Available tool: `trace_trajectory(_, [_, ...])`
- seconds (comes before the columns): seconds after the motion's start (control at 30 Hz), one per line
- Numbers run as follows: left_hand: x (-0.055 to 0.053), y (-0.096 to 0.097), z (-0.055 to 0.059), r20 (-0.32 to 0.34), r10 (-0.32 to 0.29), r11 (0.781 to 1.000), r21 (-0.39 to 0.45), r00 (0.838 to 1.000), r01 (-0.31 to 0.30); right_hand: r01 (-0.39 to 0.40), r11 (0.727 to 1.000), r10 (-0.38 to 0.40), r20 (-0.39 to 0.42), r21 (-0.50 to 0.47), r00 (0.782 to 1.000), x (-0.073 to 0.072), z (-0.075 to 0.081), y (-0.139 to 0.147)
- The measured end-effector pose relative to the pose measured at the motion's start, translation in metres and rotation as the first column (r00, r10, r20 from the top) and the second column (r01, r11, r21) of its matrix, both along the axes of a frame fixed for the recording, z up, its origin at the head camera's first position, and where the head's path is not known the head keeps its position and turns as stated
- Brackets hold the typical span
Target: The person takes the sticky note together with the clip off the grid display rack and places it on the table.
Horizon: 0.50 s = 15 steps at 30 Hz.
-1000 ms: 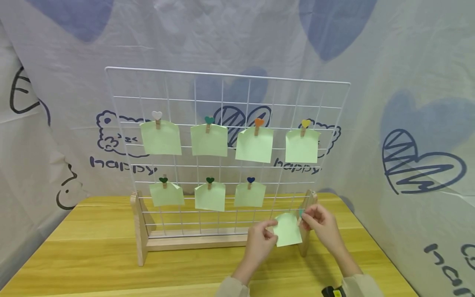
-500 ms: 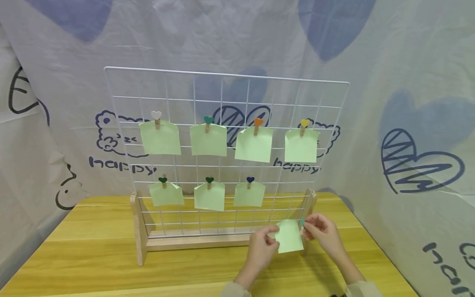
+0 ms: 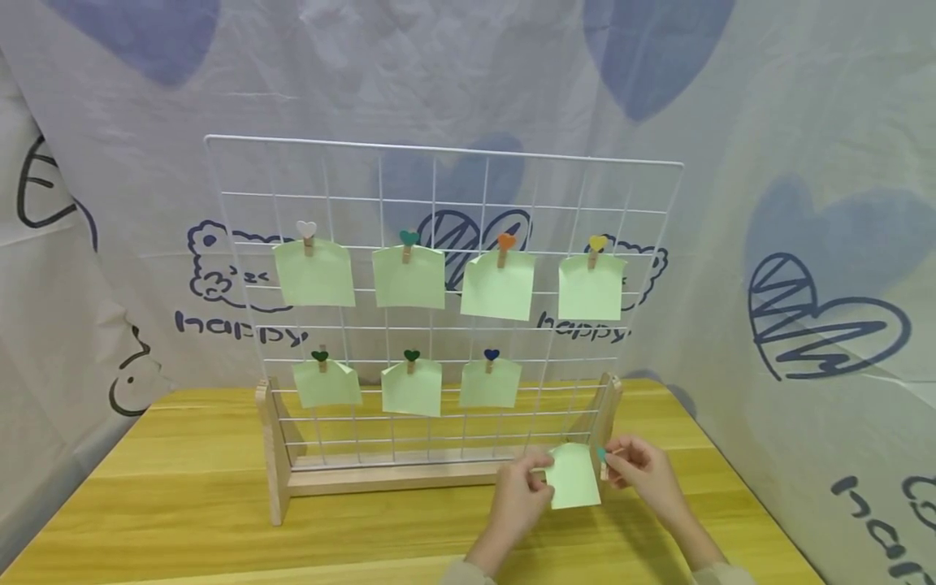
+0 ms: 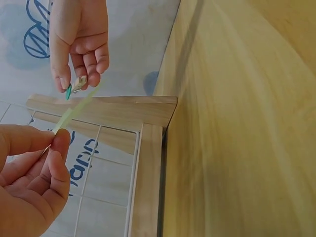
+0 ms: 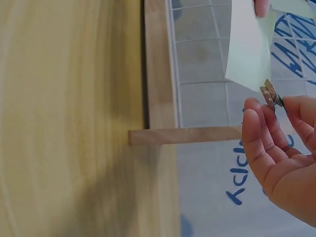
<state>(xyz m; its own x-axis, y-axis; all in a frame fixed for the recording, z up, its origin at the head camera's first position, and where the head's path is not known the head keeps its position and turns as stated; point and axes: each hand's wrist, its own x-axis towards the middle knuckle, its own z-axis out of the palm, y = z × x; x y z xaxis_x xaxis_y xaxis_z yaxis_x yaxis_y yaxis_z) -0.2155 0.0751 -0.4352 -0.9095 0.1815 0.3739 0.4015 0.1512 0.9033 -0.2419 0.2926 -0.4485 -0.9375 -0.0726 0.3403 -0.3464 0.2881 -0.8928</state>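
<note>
My left hand (image 3: pixel 521 497) pinches a pale green sticky note (image 3: pixel 574 478) by its left edge, in front of the lower right of the wire grid. Just right of the note, my right hand (image 3: pixel 643 471) holds a small wooden clothespin (image 5: pixel 269 95) with a teal heart (image 3: pixel 602 455) between thumb and fingers. In the right wrist view the clothespin's tip is right by the note's corner. The left wrist view shows the note (image 4: pixel 74 112) almost edge-on, its far end pointing toward the clothespin (image 4: pixel 78 85).
The white wire grid (image 3: pixel 444 149) stands in a wooden base (image 3: pixel 395 478) on the wooden table (image 3: pixel 183 487). Several green notes hang on it in two rows under heart clothespins, such as one note (image 3: pixel 591 291) at upper right. A printed cloth (image 3: pixel 731 162) hangs behind.
Both hands have moved down and slightly to the right, taking the sticky note and the clothespin with them. The clothespin stays beside the note, and the notes on the grid hang as before.
</note>
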Motion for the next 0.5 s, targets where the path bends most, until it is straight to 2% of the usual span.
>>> trace_trajectory(0.1, [0.002,0.0,-0.002,0.031,0.002,1.0,-0.025,1.0,-0.001,-0.033,0.999,0.033,0.001,-0.022,0.999,-0.019,-0.034,0.02])
trace_trajectory(0.17, [0.003,0.0,-0.003,0.057,0.001,0.999,-0.037,0.998,0.001,-0.041,0.999,0.041,0.019,-0.029,0.999,-0.02,-0.038,0.023])
trace_trajectory(0.23, [0.004,0.0,-0.005,0.078,0.0,0.999,-0.046,0.997,0.004,-0.04,0.999,0.041,0.04,-0.024,0.998,-0.009,-0.024,0.015])
trace_trajectory(0.33, [0.004,0.001,-0.008,0.095,-0.003,0.998,-0.055,0.996,0.008,-0.024,1.0,0.026,0.104,-0.017,0.994,0.015,0.01,-0.003])
trace_trajectory(0.4, [0.004,0.001,-0.009,0.097,-0.004,0.998,-0.058,0.995,0.009,-0.029,0.999,0.03,0.114,-0.015,0.993,0.021,0.016,-0.006])
trace_trajectory(0.5, [0.005,0.002,-0.01,0.097,-0.007,0.998,-0.06,0.995,0.013,-0.032,0.999,0.033,0.125,-0.011,0.992,0.022,0.013,-0.004])
